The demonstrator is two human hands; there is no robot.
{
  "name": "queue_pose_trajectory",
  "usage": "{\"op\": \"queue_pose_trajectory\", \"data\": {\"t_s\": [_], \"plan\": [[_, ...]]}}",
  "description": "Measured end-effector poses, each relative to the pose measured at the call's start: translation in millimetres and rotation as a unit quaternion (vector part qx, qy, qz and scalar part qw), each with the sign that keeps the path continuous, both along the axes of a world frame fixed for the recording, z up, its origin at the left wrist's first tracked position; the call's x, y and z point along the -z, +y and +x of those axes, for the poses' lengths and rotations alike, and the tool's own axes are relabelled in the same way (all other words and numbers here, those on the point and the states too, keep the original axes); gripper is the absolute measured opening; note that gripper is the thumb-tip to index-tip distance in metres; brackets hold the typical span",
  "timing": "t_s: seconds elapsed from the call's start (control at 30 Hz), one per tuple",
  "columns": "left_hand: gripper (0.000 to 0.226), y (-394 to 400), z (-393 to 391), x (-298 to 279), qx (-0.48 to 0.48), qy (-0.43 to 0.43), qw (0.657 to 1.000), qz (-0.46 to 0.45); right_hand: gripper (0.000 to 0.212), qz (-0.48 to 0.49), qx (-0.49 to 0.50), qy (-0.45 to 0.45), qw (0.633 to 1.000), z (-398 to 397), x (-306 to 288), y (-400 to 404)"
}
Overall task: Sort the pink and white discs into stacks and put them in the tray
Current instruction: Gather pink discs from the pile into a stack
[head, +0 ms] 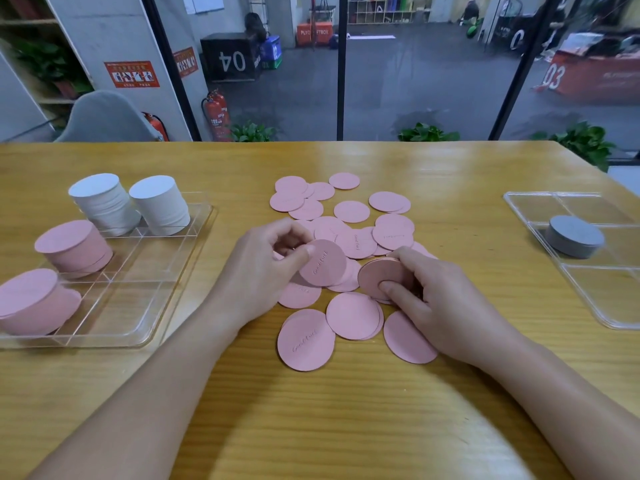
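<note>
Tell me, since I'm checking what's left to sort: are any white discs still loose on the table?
No, the loose discs on the table are all pink; the white ones stand in two stacks in the left tray.

My wooden table (346, 410) carries a clear divided tray (138, 306) on my left, loose pink discs (351, 212) scattered and overlapping at the centre, and a second clear tray (595, 306) on my right. My forearms rest over its near edge.
</note>
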State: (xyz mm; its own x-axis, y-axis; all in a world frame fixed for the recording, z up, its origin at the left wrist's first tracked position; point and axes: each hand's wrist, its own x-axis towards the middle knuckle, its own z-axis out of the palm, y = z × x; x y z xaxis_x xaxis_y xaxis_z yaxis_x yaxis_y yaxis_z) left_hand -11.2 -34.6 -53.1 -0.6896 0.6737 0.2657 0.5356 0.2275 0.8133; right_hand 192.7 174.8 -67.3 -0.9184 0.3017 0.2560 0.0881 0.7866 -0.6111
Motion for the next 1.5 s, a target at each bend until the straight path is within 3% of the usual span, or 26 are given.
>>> {"op": "queue_pose_trajectory", "data": {"t_s": [0.17,0.3,0.47,0.53,0.7,0.83,0.97,1.33,1.5], "plan": [[0.01,4.4,9.4,-0.4,0.064,-0.044,0.996,0.045,0.008,-0.037,-0.009,0.054,0.998,1.5,-2.8,-2.3],[0.011,9.2,20.3,1.8,0.136,-0.12,0.981,0.064,0.019,-0.062,-0.018,0.072,0.995,0.8,-4.0,-4.4],[0.034,9.1,29.2,1.6,0.179,-0.086,0.98,0.023,0.012,-0.005,-0.031,0.017,0.999,0.1,-2.2,-9.2],[0.037,8.3,25.0,2.6,0.148,-0.084,0.985,0.01,0.013,0.019,-0.032,0.007,0.999,-0.6,-1.1,-8.7],[0.017,6.2,10.5,11.6,0.008,0.102,0.991,-0.082,0.012,0.026,-0.025,-0.001,0.999,-1.5,0.6,-6.8],[0.042,5.9,7.8,16.3,-0.006,0.111,0.976,-0.187,0.023,0.028,-0.028,0.0,0.999,-2.2,0.7,-7.1],[0.061,11.3,14.0,15.8,-0.025,0.131,0.963,-0.235,0.026,0.025,-0.03,0.004,0.999,-2.0,0.8,-6.8],[0.041,8.9,16.8,8.1,-0.037,0.053,0.99,-0.126,0.027,0.021,-0.03,0.008,0.999,-1.7,1.2,-6.0],[0.015,9.1,14.4,4.1,-0.039,0.016,0.998,-0.041,0.023,0.019,-0.024,0.005,1.0,-1.7,2.0,-5.8]]}}
